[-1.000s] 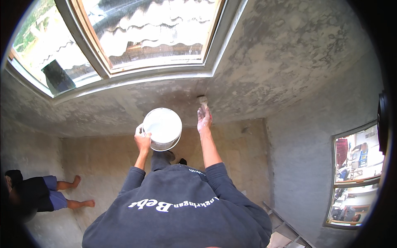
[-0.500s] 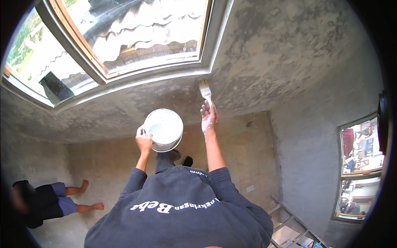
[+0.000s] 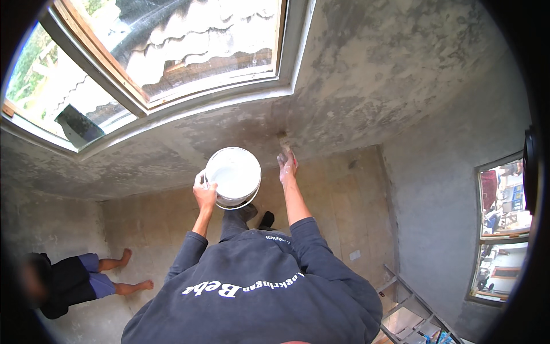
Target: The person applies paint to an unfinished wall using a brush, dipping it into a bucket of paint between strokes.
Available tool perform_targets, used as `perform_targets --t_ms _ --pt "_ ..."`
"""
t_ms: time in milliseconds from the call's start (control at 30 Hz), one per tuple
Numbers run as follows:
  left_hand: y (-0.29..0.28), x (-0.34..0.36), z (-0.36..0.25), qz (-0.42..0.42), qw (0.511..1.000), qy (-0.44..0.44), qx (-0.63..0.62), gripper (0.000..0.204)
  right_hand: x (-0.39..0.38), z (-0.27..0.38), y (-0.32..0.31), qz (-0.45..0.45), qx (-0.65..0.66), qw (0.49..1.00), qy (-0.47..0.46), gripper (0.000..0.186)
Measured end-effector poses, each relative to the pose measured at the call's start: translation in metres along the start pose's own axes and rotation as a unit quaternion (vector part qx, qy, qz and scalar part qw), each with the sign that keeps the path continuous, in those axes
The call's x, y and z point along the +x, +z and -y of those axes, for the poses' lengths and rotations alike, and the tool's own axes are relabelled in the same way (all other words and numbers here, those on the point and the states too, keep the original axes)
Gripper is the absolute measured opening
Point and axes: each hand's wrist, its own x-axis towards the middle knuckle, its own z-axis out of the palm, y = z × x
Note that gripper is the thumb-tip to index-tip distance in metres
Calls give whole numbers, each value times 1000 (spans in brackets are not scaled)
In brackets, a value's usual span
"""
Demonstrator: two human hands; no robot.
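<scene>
I log the brush lower along the wall, probably mid-stroke; right fingers grip it, left fingers the bucket.

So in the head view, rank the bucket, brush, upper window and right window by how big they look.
Largest to smallest:
1. Upper window
2. Right window
3. Bucket
4. Brush, partly hidden by the right hand

Glaring daylight through window, dimmer side wall, fisheye-bent edges, black corners
</scene>
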Motion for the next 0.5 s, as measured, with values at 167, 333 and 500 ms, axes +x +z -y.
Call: perform_targets --t_ms 167,333,500 --pt "7 -1 -2 -8 1000 14 -7 44 -39 38 42 97 13 995 -28 49" --pt "11 3 6 -22 999 38 -22 43 -93 80 74 180 32 982 -52 46" --pt "12 2 -1 -31 998 17 -45 43 -106 85 82 205 60 975 -68 45"
